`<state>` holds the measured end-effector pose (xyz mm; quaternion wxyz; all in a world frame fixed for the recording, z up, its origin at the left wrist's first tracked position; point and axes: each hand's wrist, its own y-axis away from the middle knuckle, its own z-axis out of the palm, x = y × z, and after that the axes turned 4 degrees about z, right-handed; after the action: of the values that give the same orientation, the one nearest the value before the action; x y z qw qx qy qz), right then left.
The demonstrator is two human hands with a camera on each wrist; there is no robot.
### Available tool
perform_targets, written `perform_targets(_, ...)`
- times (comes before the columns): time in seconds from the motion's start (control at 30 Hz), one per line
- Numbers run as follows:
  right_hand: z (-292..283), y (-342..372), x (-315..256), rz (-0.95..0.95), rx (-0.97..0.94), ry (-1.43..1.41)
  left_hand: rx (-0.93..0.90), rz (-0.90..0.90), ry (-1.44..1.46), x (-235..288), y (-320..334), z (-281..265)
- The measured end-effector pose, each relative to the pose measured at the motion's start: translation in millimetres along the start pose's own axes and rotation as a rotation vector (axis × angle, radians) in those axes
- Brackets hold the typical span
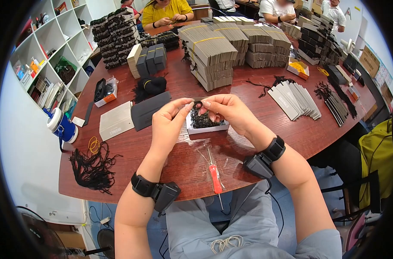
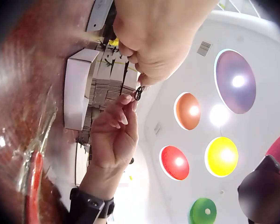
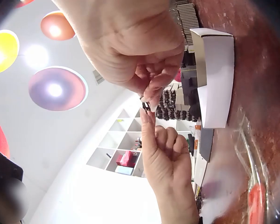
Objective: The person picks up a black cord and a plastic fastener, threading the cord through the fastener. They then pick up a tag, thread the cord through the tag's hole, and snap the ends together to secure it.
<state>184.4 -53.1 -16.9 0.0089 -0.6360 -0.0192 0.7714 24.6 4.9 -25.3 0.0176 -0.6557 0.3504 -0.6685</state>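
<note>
Over the small white box (image 1: 208, 130), my left hand (image 1: 172, 118) and right hand (image 1: 231, 111) meet fingertip to fingertip. Between them they pinch a small black looped piece (image 1: 197, 104); it shows as a dark twisted loop (image 2: 139, 93) in the left wrist view. Its exact kind I cannot tell. Many small black pieces (image 1: 205, 121) fill the box below. In the right wrist view, thumb and forefinger of each hand close on the black piece (image 3: 146, 106). A red-handled screwdriver (image 1: 215, 178) lies on clear plastic nearer the table's front edge.
Grey folded card stacks (image 1: 211, 54) stand behind the box. Fanned grey cards (image 1: 293, 100) lie right, flat grey and black sheets (image 1: 116, 121) left. A black cord bundle (image 1: 93, 168) and a blue-white jug (image 1: 61, 125) are at the left edge. People sit across the table.
</note>
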Motion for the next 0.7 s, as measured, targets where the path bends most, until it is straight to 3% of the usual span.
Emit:
perform_targets(0.2, -2.9, -2.0, -0.3, -0.065, 0.049, 0.084, -0.017, -0.26, 0.269, 9.3, -0.7, -3.5)
perform_targets(0.27, -5.1, -3.5, 0.0, -0.106, 0.053, 0.14, -0.15, -0.401, 0.44, 3.1, -0.5, -7.6)
perform_targets(0.37, -7.3, -4.6, -1.6, -0.181, 0.102, 0.25, -0.222, -0.451, 0.565, 5.1, -0.9, -8.4)
perform_targets(0.43, -8.2, -5.1, -2.3, -0.358, 0.145, 0.431, -0.245, -0.456, 0.59, 7.2, -0.8, -8.7)
perform_targets(0.53, -8.8, -8.8, 0.1, -0.484, 0.154, 0.464, -0.297, -0.449, 0.608, 12.2, -0.8, -9.8)
perform_targets(0.7, -8.0, -7.3, -0.5, -0.481, 0.156, 0.451, -0.28, -0.488, 0.619, 7.0, -2.4, -10.7)
